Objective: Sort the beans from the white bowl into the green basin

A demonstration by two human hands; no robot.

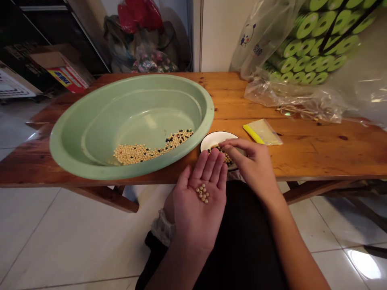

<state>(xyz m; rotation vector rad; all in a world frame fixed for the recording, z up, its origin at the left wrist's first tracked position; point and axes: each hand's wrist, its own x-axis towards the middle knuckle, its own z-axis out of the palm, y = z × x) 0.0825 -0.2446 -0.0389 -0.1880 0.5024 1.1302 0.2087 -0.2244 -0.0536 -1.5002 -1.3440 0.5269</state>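
Palm up and flat, my left hand (199,201) holds a small cluster of pale round beads (202,193), its fingers stretched out. My right hand (252,161) reaches over a small white dish (220,137) with its thumb and fingertips drawn together in a pinch. Mixed dark and light beads (228,159) lie in that dish, partly hidden by both hands. Whether a bead is between the right fingertips is too small to make out. To the left stands a large green basin (133,100), with many pale and dark beads (133,154) along its near side.
A small clear zip bag (263,132) with a yellow strip lies right of the dish on the wooden bench (317,153). Behind it, clear plastic wrapping (290,96) holds green rolls (308,52). A cardboard box (62,66) and a red bag (140,16) sit beyond the bench.
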